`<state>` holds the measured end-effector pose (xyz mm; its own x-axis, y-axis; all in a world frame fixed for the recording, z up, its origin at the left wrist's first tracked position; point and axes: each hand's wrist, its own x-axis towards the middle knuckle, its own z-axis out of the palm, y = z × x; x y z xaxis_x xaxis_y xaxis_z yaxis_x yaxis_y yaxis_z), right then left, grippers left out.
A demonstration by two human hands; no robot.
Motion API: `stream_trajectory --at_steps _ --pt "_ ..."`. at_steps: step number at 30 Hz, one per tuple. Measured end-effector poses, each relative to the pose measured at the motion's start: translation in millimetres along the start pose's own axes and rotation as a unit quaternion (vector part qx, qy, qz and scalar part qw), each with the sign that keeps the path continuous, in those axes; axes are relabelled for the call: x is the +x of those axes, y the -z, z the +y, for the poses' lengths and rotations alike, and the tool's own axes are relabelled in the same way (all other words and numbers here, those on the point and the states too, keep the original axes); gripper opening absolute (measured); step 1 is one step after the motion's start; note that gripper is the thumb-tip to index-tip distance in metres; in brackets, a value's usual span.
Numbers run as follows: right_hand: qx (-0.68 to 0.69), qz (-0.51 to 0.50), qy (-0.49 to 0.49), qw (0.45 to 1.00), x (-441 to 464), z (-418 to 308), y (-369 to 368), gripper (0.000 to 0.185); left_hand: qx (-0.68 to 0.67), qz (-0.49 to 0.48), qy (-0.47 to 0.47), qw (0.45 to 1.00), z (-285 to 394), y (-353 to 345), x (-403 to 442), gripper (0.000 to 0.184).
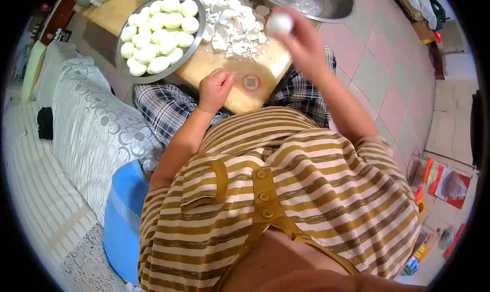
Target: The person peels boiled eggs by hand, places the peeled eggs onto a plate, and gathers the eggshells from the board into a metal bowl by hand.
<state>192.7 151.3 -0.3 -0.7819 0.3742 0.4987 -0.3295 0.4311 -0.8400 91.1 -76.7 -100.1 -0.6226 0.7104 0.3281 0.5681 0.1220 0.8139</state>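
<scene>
In my right hand (305,47) is a white egg (280,24), gripped by the fingers above the table's right edge, near the metal basin; the hand is slightly blurred. My left hand (216,89) is curled into a loose fist over the table's near edge, with nothing showing in it. A heap of broken eggshells (232,29) covers the middle of the wooden table (214,65). To its left, a round metal bowl (198,46) holds many smooth peeled eggs (159,35).
A large metal basin (343,1), with something clear and shiny inside, stands at the back right. A red ring mark (251,83) is on the tabletop. At left are a covered sofa (97,108) and a blue container (122,220). Tiled floor (377,72) lies to the right.
</scene>
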Motion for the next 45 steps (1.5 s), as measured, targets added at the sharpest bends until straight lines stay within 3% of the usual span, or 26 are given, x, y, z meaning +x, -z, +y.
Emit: stream_trajectory --at_steps 2,4,8,11,13,15,17,19,20,21,23,25,27,29,31,33,35,37,39,41,43,45 --pt "-0.137 -0.075 -0.004 0.988 -44.8 10.7 -21.9 0.044 -0.025 0.011 0.012 1.0 -3.1 -0.8 -0.5 0.016" --pt "-0.237 -0.244 0.032 0.94 -65.9 22.1 -32.7 0.048 -0.075 0.018 0.022 0.997 -0.3 -0.6 -0.6 0.017" --pt "-0.263 -0.22 0.082 0.936 -57.7 7.8 -31.6 0.049 -0.101 0.028 0.059 0.993 -6.1 -3.4 -2.4 0.021" --pt "-0.288 -0.136 0.149 0.936 -39.5 -15.7 -30.8 0.046 -0.077 0.026 0.054 0.995 -9.9 -2.6 -2.9 0.021" --pt "-0.361 -0.176 0.178 0.898 -40.9 -0.7 -32.2 0.046 -0.064 0.046 0.022 0.997 -8.0 -1.0 -1.8 0.022" --pt "-0.395 -0.284 0.125 0.865 -56.3 22.6 -37.6 0.048 -0.05 0.034 0.023 0.998 0.8 2.0 -0.9 0.022" --pt "-0.378 -0.279 0.141 0.872 -57.8 17.8 -40.8 0.047 -0.07 0.051 0.02 0.996 -0.9 0.9 -0.1 0.023" --pt "-0.237 -0.219 0.028 0.946 -58.5 19.6 -40.1 0.045 -0.046 0.032 0.03 0.998 -2.5 1.4 -1.0 0.024" --pt "-0.246 -0.156 0.029 0.956 -60.5 25.6 -41.7 0.045 -0.066 0.035 0.027 0.997 -2.8 0.6 -0.5 0.024" --pt "-0.245 -0.158 0.032 0.956 -61.7 29.1 -41.0 0.045 -0.066 0.038 0.027 0.997 -3.6 0.3 -0.4 0.024" --pt "-0.356 -0.115 -0.059 0.925 -65.0 28.4 -39.7 0.049 -0.07 0.037 0.034 0.996 -0.2 0.9 -1.4 0.024" --pt "-0.355 -0.116 -0.046 0.926 -67.4 32.6 -41.6 0.049 -0.06 0.035 0.03 0.997 0.7 3.2 0.2 0.025" --pt "-0.316 -0.138 0.035 0.938 -68.8 27.3 -48.8 0.045 -0.05 0.031 0.025 0.998 0.0 3.1 -0.6 0.025" --pt "-0.247 -0.201 -0.04 0.947 -71.7 17.3 -56.6 0.044 -0.048 0.044 0.019 0.998 -2.8 0.5 -0.6 0.027" --pt "-0.198 -0.241 -0.013 0.95 -68.6 17.2 -58.9 0.048 -0.049 0.043 0.016 0.998 -4.2 0.6 -0.7 0.025" --pt "-0.188 -0.206 0.024 0.96 -59.5 9.4 -59.2 0.05 -0.049 0.039 0.015 0.998 -4.1 2.4 -0.9 0.024" --pt "-0.177 -0.172 0.06 0.967 -45.2 -6.1 -61.7 0.052 -0.098 0.036 0.075 0.992 -5.5 2.4 -1.2 0.026" --pt "-0.172 -0.102 0.154 0.968 -33.7 -15.3 -64.7 0.056 -0.125 0.049 0.086 0.987 -8.8 1.4 -0.8 0.027" --pt "-0.194 -0.121 0.162 0.96 -41.5 5.5 -70.5 0.053 -0.153 0.06 0.097 0.982 -11.0 -1.7 -2.4 0.027" --pt "-0.291 -0.292 0.125 0.903 -52.0 25.8 -77.9 0.051 -0.238 0.098 0.108 0.96 -10.8 -1.8 -2.8 0.028" --pt "-0.272 -0.292 0.154 0.904 -46.5 26.8 -77.8 0.05 -0.256 0.109 0.112 0.954 -10.7 0.0 -1.1 0.029" --pt "-0.284 -0.338 0.124 0.888 -44.7 24.2 -76.1 0.052 -0.277 0.115 0.125 0.946 -12.0 0.5 -4.8 0.029"
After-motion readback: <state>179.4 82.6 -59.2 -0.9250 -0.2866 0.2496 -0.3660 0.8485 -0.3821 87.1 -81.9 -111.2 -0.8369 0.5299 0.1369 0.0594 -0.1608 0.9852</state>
